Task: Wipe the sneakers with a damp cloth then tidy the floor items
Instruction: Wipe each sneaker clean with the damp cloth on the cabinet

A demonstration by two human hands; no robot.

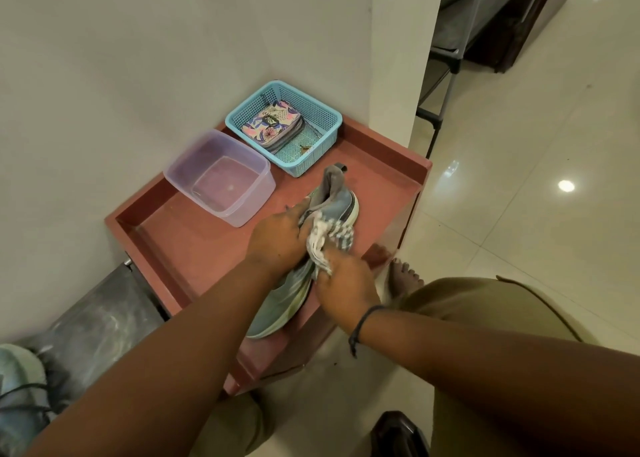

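Note:
A light blue-grey sneaker point(341, 204) lies on its side across the red-brown tray table point(180, 245), heel away from me. My left hand point(277, 240) grips the sneaker at its middle. My right hand point(343, 283) is closed on a striped white cloth point(330, 237) pressed against the shoe's side. A clear plastic tub point(218, 176) with a little water stands at the table's back left. The second sneaker point(20, 387) lies at the bottom left edge of the view.
A blue mesh basket point(318, 114) holding a floral pouch point(272, 126) sits at the table's back corner by the wall. A metal surface point(100, 318) lies left of the table. Glossy tiled floor point(519, 179) spreads to the right, with a rack frame point(446, 86) beyond. A dark object point(398, 432) sits near my knee.

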